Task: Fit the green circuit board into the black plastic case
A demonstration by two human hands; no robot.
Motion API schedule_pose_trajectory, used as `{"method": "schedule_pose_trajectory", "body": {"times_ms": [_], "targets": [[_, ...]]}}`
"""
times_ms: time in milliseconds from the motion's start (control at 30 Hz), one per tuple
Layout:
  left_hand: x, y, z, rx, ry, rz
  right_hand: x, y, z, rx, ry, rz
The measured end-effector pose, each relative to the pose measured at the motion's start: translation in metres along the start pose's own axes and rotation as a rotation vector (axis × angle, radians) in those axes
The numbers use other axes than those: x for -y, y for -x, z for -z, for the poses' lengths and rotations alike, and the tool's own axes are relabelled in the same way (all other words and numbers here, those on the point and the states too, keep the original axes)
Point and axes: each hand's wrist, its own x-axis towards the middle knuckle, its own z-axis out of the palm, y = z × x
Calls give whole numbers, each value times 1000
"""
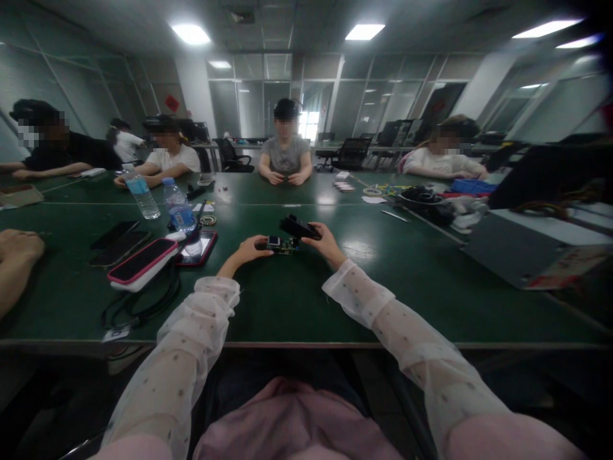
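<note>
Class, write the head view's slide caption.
Left hand holds a circuit board, right hand a black part, over a green table.

There are two own hands, one left hand [251, 249] and one right hand [325, 243]; one circuit board [286, 246]; one black casing [299, 227]; two plastic bottles [179, 209]; two dark phones [121, 248]; one red-edged phone [204, 248]; one pink-rimmed device [143, 260]; one grey metal box [507, 246]; one blue tray [472, 186]; five other people [286, 155], plus one separate forearm [13, 281].

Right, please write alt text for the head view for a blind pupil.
Over a dark-green table, a person's left hand holds a small green circuit board with a square screen, and the right hand holds a black box-like piece. Two clear plastic bottles stand to the left; other people sit around the table.
</note>
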Motion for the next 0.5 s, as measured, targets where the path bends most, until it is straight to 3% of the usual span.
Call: {"method": "schedule_pose_trajectory", "body": {"times_ms": [167, 500], "targets": [[8, -3, -1, 14, -3, -35, -23, -6, 26, -199, 196, 6], [16, -6, -1, 32, 13, -36, -51, -10, 41, -305, 387, -86]]}}
